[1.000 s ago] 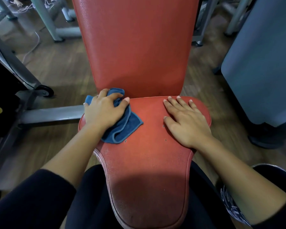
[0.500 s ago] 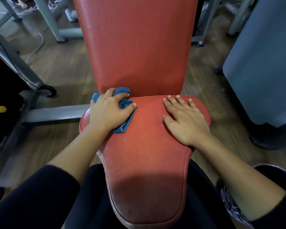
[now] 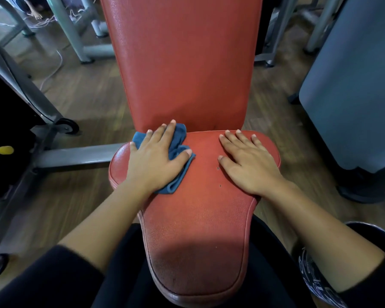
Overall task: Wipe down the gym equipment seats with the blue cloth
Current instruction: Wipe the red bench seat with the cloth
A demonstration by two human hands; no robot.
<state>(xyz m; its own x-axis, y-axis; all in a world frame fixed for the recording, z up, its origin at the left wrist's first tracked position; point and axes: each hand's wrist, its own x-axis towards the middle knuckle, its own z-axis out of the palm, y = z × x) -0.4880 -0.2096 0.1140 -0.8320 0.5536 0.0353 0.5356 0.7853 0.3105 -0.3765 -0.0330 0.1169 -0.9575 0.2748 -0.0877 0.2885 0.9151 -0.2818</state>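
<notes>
A red padded seat (image 3: 198, 218) with an upright red backrest (image 3: 182, 63) fills the middle of the view. My left hand (image 3: 156, 161) lies flat on the blue cloth (image 3: 178, 143), pressing it onto the seat's far left corner, fingers straight and spread. The cloth is bunched and shows around the fingers and below the palm. My right hand (image 3: 247, 161) rests flat on the seat's far right part, fingers straight, holding nothing.
A grey metal frame bar (image 3: 76, 155) runs left from the seat, with a small wheel (image 3: 69, 127) beyond it. A grey-blue panel (image 3: 353, 85) stands at right. More machine legs (image 3: 76, 30) stand at the back on the wooden floor (image 3: 87, 96). A yellow knob (image 3: 5, 150) shows at left.
My left hand has slid the cloth rightward along the back of the seat and its fingers have flattened out. The right hand stayed in place.
</notes>
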